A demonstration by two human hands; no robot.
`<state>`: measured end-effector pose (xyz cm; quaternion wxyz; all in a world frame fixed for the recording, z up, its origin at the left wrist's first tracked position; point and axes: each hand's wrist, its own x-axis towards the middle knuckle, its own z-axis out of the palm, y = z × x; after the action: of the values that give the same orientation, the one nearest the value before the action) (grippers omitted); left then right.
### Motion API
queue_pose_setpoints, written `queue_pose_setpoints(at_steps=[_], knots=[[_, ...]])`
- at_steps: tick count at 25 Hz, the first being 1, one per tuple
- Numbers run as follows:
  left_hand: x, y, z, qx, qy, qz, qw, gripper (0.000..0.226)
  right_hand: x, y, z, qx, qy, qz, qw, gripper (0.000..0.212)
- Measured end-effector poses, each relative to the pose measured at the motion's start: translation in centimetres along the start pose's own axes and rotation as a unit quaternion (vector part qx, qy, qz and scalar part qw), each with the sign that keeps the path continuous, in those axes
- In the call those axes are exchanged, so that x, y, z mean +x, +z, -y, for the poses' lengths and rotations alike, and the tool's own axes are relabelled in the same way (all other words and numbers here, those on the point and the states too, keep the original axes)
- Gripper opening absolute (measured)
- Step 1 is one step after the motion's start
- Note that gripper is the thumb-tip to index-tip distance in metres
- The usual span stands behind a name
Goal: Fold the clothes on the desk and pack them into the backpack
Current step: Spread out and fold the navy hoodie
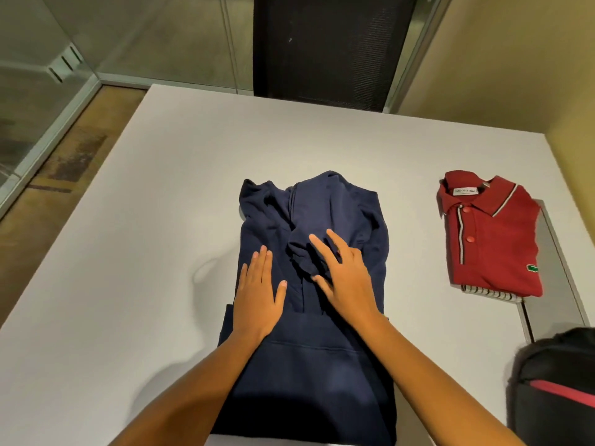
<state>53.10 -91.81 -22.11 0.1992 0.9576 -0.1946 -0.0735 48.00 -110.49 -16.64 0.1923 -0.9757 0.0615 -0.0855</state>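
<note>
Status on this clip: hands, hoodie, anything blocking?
Both flat: left hand, right hand pressing navy hoodie. Hoodie part-folded; red polo folded beside. Backpack at right edge; nothing in the way.

White counter [161,220] under warm light. Beyond the left grip [257,294], a black mesh chair back [325,49]; to its left, glass partitions [38,75] above brown floor [64,162]. Right of the right grip [346,278], a yellowish wall [515,59].

Office-like room, white desk [161,220] in the middle, black mesh office chair [325,49] behind the desk's far edge, metal-framed glass partition walls [42,75] left of the desk, brown carpet [64,162] under them.
</note>
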Motion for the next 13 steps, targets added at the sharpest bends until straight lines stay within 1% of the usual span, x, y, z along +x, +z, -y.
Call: queue_pose_setpoints(at_steps=[1, 2, 4, 7, 9, 11, 12, 13], knots=[[0.0, 0.0, -0.1, 0.0, -0.003, -0.001, 1.0, 0.069, 1.5, 0.2, 0.3, -0.008, -0.013, 0.009, 1.0, 0.075], [0.0, -0.2, -0.2, -0.001, -0.005, -0.002, 1.0, 0.069, 2.7, 0.3, 0.8, -0.002, -0.029, 0.012, 1.0, 0.066], [0.1, -0.2, -0.2, -0.013, -0.011, -0.001, 1.0, 0.065, 4.1, 0.6, 1.9, 0.012, -0.066, -0.014, 0.998, 0.051], [-0.1, -0.3, -0.4, -0.09, -0.043, -0.002, 0.995, 0.055, 2.8, 1.5, 3.3, -0.014, -0.133, -0.046, 0.99, 0.042], [-0.2, -0.4, -0.6, -0.131, -0.066, -0.019, 0.989, 0.05, 0.8, 2.8, 3.5, -0.04, -0.124, -0.042, 0.991, 0.047], [-0.5, -0.4, -0.6, -0.151, -0.079, -0.04, 0.985, 0.045, -1.0, 3.8, 3.7, -0.061, -0.096, -0.002, 0.993, 0.062], [-0.5, -0.4, -0.6, -0.162, -0.084, -0.045, 0.982, 0.044, -1.6, 3.9, 3.9, -0.058, -0.084, 0.016, 0.995, 0.066], [-0.5, -0.5, -0.6, -0.17, -0.086, -0.045, 0.981, 0.044, -2.1, 3.8, 4.2, -0.044, -0.074, 0.024, 0.996, 0.066]])
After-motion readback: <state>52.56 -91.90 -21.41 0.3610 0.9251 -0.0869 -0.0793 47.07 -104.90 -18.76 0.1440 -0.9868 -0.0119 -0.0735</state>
